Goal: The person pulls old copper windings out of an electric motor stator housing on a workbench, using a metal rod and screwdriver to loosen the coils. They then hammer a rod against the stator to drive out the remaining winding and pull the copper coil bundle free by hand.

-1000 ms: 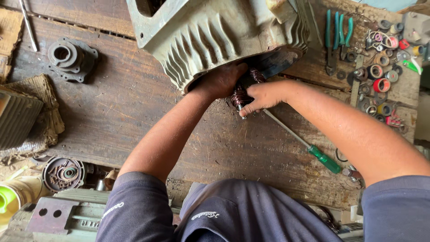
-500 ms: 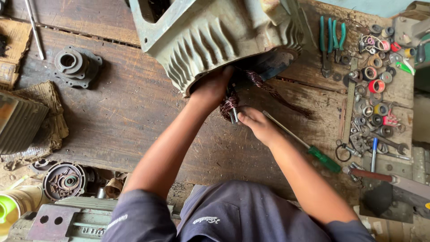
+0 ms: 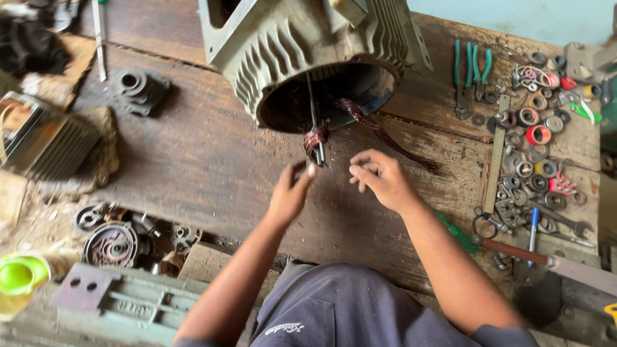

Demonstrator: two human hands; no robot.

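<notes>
A grey-green finned motor housing (image 3: 302, 51) lies on the wooden bench (image 3: 193, 160), its open end towards me. A twisted bundle of copper wire (image 3: 315, 138) hangs from the opening around a thin metal rod (image 3: 312, 103). A second copper strand (image 3: 385, 138) trails out to the right. My left hand (image 3: 289, 193) is just below the bundle, blurred, fingertips apart and almost touching the rod's lower end. My right hand (image 3: 379, 177) hovers beside it with spread fingers, holding nothing.
A green-handled screwdriver (image 3: 457, 232) lies under my right forearm. Green-handled pliers (image 3: 469, 74), several washers, bearings and a blue pen (image 3: 532, 225) crowd the bench's right side. A dark flange (image 3: 138, 90) sits at the left; motor parts (image 3: 112, 244) lie below the bench edge.
Both hands have drawn back from the housing's opening towards me and let go of the copper bundle. The view has shifted, so the open end now shows fully.
</notes>
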